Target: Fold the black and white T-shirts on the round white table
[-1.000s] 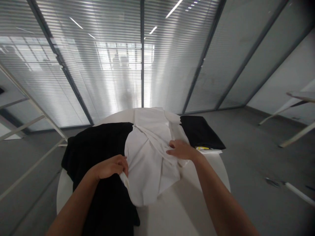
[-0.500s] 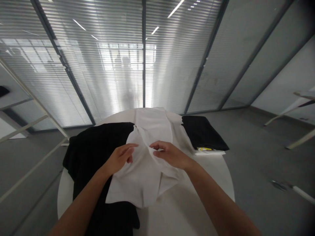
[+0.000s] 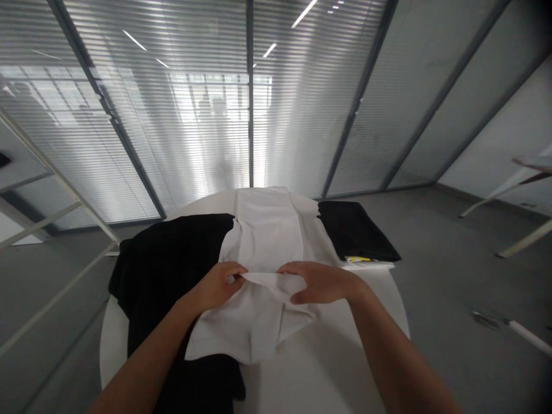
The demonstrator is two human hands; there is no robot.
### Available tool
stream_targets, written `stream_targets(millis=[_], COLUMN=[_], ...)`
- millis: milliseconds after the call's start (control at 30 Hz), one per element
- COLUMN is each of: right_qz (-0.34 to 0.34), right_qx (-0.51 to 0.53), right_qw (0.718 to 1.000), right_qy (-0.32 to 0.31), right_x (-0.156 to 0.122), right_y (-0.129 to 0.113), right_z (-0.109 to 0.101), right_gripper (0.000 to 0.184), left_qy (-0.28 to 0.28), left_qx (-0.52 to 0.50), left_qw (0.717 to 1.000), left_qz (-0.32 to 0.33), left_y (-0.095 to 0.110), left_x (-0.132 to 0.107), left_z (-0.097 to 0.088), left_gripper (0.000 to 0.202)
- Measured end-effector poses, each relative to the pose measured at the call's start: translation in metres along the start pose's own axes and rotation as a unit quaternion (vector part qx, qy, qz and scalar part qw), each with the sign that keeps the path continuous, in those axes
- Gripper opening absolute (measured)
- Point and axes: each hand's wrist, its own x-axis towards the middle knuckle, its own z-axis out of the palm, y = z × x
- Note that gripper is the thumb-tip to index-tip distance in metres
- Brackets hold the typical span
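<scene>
A white garment (image 3: 269,230) lies lengthwise over the middle of the table, its near end creased and spread out. My left hand (image 3: 222,286) pinches the garment's raised edge between thumb and fingers at its left side. Opposite it, my right hand (image 3: 321,283) has its fingers behind the same raised fold and its thumb in front, with cloth between them. The fold stretches between both hands. Part of the garment under my right palm is hidden.
The round white table (image 3: 310,368) also bears a black garment (image 3: 172,253) at left, partly under the white one. At right lies a black folded cloth (image 3: 356,230) on a white and yellow packet (image 3: 366,263). A metal frame (image 3: 64,184) stands at left, before blinds-covered glass panels.
My left hand has moved slightly right and closed on the cloth's edge. My right hand has shifted right, and the edge between them is now lifted and stretched crosswise.
</scene>
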Motion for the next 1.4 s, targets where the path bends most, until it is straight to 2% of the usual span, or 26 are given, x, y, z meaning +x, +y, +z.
stream_targets(millis=[100, 233, 333, 467, 567, 700, 867, 900, 967, 1033, 1167, 1233, 1333, 1400], right_qz=[0.040, 0.007, -0.023, -0.076, -0.122, -0.151, -0.131, -0.125, -0.119, -0.114, -0.087, -0.093, -0.098, -0.105], right_qx=[-0.018, 0.013, 0.088, 0.199, 0.290, 0.405, 0.481, 0.486, 0.489, 0.464, 0.281, 0.167, 0.046, 0.012], right_qw=[0.999, 1.000, 0.995, 0.977, 0.949, 0.902, 0.863, 0.858, 0.853, 0.866, 0.953, 0.980, 0.993, 0.994], right_qy=[-0.008, 0.027, 0.027, 0.000, -0.013, 0.012, 0.086, 0.107, 0.140, 0.150, 0.079, 0.046, 0.047, 0.035], right_x=[-0.003, -0.010, -0.020, -0.026, -0.020, 0.001, 0.027, 0.030, 0.033, 0.029, 0.011, 0.001, -0.007, -0.009], right_y=[0.013, 0.009, 0.001, -0.003, -0.007, -0.020, -0.036, -0.037, -0.038, -0.037, -0.039, -0.043, -0.049, -0.052], right_z=[-0.008, -0.015, -0.020, -0.022, -0.015, 0.006, 0.035, 0.037, 0.039, 0.034, 0.020, 0.016, 0.017, 0.017], right_gripper=[0.045, 0.028, 0.028, 0.038, 0.038, 0.030, 0.028, 0.028, 0.030, 0.035, 0.052, 0.056, 0.041, 0.025], left_qy=[0.008, 0.022, 0.044, 0.083, 0.102, 0.103, 0.091, 0.083, 0.068, 0.077, 0.150, 0.172, 0.176, 0.166], left_qx=[-0.007, -0.003, -0.008, 0.002, 0.005, 0.032, 0.100, 0.100, 0.083, 0.050, -0.040, -0.083, -0.130, -0.146], left_qw=[1.000, 1.000, 0.999, 0.997, 0.995, 0.994, 0.988, 0.987, 0.986, 0.985, 0.981, 0.978, 0.973, 0.972], left_qz=[0.000, 0.007, 0.012, 0.002, -0.002, 0.024, 0.079, 0.094, 0.125, 0.144, 0.114, 0.088, 0.077, 0.084], left_y=[-0.001, 0.000, 0.001, -0.003, -0.010, -0.016, 0.001, 0.007, 0.015, 0.018, 0.012, 0.008, 0.006, 0.008], left_x=[-0.001, -0.001, -0.001, -0.001, -0.001, -0.003, -0.010, -0.010, -0.009, -0.007, -0.006, -0.007, -0.009, -0.009], left_z=[-0.001, -0.001, -0.003, -0.007, -0.010, -0.013, -0.013, -0.012, -0.010, -0.007, -0.009, -0.012, -0.018, -0.019], left_gripper=[0.020, 0.019, 0.018, 0.016, 0.016, 0.017, 0.041, 0.039, 0.019, 0.009, 0.013, 0.015, 0.016, 0.020])
